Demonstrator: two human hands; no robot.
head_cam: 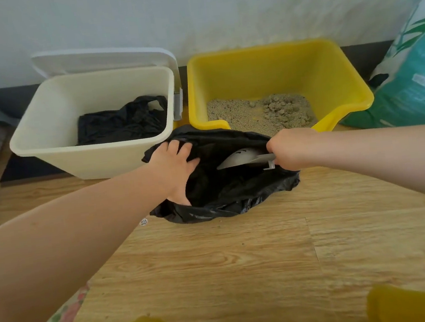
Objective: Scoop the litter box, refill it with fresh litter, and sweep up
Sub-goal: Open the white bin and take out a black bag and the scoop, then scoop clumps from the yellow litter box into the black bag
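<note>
My left hand pinches the bag rim open; my right hand grips the scoop, tipped inside. If the rim slips, clumps could spill on the floor.

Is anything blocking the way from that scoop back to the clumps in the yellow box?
Nothing visible does. The scoop, gripped by the right hand, sits inside the black bag; the litter box stands just behind, its low front notch facing the bag, clumps exposed.

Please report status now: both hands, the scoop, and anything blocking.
Left hand holds black bag open. Right hand grips scoop, tipped inside bag. Clumps remain in yellow litter box. Nothing blocking.
</note>
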